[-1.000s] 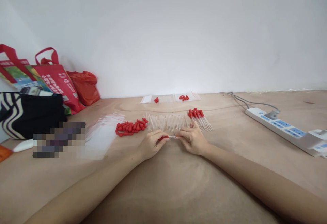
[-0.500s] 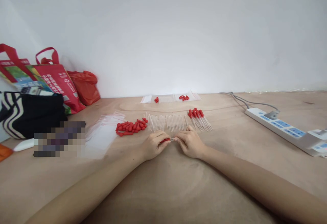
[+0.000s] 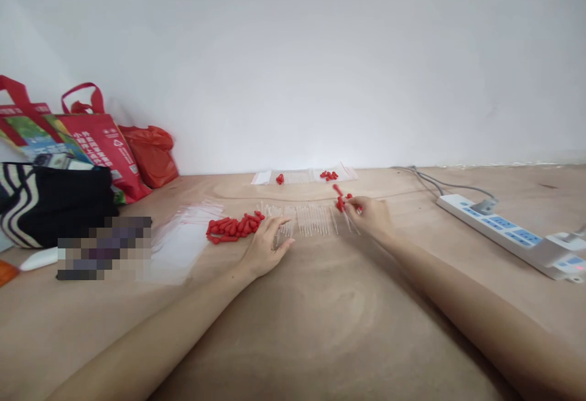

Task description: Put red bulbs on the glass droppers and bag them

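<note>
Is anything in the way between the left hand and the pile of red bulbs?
Nothing visible is. The left hand, open, is right beside the red bulbs. The plastic bags lie left of the pile, not between them.

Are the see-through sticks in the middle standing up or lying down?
Lying down: the see-through sticks lie flat, side by side, on the wooden table.

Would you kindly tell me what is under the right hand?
Red bulbs and clear tubes show beside the right hand; whatever the hand itself covers cannot be seen.
</note>
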### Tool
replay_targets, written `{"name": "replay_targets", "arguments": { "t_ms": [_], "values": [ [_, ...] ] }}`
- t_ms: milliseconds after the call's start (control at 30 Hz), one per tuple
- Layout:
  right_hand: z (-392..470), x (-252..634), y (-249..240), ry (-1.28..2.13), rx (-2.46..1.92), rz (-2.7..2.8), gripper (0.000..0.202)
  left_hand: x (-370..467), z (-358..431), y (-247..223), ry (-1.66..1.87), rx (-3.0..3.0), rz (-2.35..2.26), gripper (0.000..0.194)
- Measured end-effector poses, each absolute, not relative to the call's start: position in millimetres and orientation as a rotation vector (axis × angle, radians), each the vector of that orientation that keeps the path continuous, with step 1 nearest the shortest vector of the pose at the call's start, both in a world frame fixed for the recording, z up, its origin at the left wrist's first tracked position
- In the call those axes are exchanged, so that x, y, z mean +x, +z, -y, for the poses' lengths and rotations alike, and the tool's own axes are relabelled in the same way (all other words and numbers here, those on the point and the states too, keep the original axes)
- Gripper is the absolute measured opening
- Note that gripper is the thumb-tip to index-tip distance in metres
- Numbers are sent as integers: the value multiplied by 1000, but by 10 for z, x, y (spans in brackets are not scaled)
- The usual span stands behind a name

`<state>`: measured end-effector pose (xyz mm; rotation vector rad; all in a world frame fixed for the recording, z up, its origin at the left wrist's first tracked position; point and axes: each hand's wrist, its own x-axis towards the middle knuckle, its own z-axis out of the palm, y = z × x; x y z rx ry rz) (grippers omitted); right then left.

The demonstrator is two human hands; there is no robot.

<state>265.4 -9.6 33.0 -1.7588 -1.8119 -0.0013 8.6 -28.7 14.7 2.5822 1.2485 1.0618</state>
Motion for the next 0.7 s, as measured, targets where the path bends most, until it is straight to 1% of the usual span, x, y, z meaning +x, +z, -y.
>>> {"name": "replay_targets", "arguments": {
  "t_ms": [100,200,500,700],
  "values": [
    [-34,2871,249,6,-2003,1528,29,89,294,144,1004,2613,-1244,29],
    [-79,2959,165,21,-2071,1501,27,103,303,153,986,2634,-1235,24],
    [-56,2902,118,9,-2069,1570,27,102,288,147,962,2613,-1243,18],
    [19,2688,93,-95,-1887,1729,26,113,291,136,946,2638,-1339,18]
  ]
}}
